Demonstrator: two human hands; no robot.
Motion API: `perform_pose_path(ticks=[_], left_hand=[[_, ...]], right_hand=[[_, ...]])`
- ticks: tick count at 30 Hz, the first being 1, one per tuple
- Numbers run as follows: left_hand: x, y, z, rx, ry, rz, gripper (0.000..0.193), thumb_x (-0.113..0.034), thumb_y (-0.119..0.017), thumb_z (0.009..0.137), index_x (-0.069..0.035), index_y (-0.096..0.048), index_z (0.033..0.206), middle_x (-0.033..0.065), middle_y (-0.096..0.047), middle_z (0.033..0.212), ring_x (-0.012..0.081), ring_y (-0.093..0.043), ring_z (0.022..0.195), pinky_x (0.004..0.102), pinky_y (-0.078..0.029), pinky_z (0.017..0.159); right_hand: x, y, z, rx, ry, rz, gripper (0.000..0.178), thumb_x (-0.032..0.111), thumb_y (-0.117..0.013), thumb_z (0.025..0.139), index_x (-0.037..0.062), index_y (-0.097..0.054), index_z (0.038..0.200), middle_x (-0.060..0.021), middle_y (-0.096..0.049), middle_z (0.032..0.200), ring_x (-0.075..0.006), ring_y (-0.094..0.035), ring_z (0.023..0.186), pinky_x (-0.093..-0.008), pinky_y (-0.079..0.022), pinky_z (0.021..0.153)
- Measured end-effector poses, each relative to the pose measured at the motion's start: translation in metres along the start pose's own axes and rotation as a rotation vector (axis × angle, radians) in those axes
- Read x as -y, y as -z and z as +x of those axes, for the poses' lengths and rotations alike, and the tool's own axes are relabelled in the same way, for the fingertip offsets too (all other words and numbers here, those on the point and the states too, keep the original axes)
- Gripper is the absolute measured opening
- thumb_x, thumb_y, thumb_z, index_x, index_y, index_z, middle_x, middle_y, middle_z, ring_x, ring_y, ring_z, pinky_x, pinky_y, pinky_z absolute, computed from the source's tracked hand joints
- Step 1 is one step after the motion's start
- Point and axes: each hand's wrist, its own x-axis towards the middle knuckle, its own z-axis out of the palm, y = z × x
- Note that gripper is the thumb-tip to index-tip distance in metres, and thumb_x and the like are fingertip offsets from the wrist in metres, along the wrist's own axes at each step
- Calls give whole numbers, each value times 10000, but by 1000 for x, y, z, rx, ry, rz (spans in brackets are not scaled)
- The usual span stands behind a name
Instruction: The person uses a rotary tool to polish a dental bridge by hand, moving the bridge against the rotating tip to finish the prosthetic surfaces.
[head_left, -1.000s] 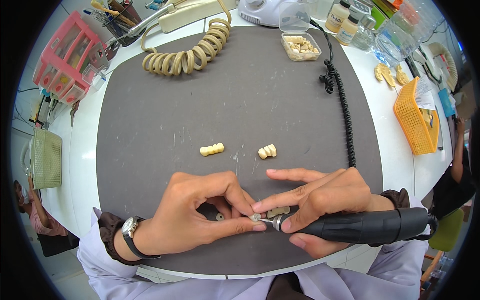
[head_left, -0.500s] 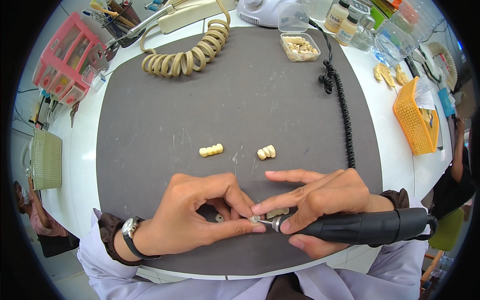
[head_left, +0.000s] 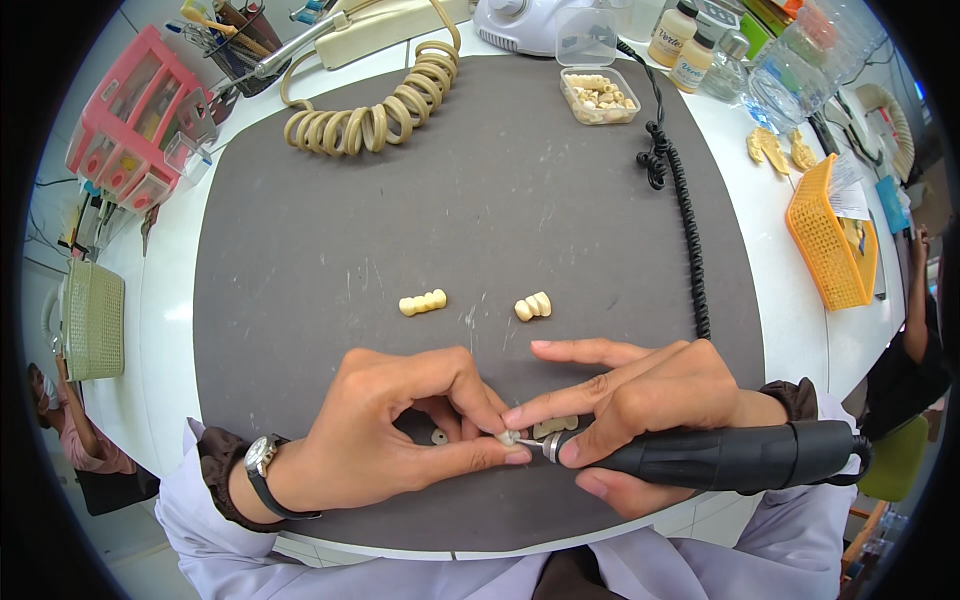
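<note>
Between thumb and fingers, my left hand [head_left: 410, 415] pinches a small whitish dental crown [head_left: 508, 438]. My right hand [head_left: 650, 410] grips a black rotary handpiece [head_left: 720, 455]; its thin metal bur tip meets the crown, and my right index fingertip rests against the left fingers. Partly hidden behind the hands lie a cream dental bridge [head_left: 555, 427] and a small whitish piece with a hole [head_left: 438, 437]. Farther out on the dark grey mat, a yellowish dental bridge [head_left: 422, 302] sits at left and a shorter bridge [head_left: 533, 306] at right.
On the far side of the mat [head_left: 450, 220] are a coiled beige hose [head_left: 375, 120], an open clear box of tooth pieces [head_left: 600, 97] and a black coiled cord [head_left: 690, 240]. Pink drawers [head_left: 130, 130] stand left, an orange basket [head_left: 830, 240] right. Other people sit at both sides.
</note>
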Motion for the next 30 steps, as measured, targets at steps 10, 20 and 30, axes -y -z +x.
perform_pose_path(ticks=[10, 20, 30], left_hand=[[-1, 0, 0, 1, 15, 3, 212, 39, -795, 782, -3, -592, 825, 187, -731, 894, 192, -734, 823, 261, -601, 695], [0, 1, 0, 14, 10, 15, 219, 31, -798, 783, -3, -587, 829, 189, -730, 898, 193, -735, 826, 257, -602, 691], [0, 0, 0, -1, 18, 5, 216, 26, -799, 784, -4, -590, 833, 190, -729, 897, 190, -733, 821, 254, -603, 683]], right_hand=[[2, 1, 0, 3, 2, -23, 121, 12, -703, 764, 31, -651, 871, -77, -708, 789, -254, -721, 977, -556, -443, 1054], [-1, -1, -1, -11, 12, -8, 118, 18, -702, 767, 34, -652, 873, -75, -705, 801, -256, -718, 987, -552, -445, 1054], [0, -2, 0, -33, 6, -26, 114, 13, -706, 761, 37, -656, 861, -70, -706, 804, -250, -721, 973, -553, -452, 1049]])
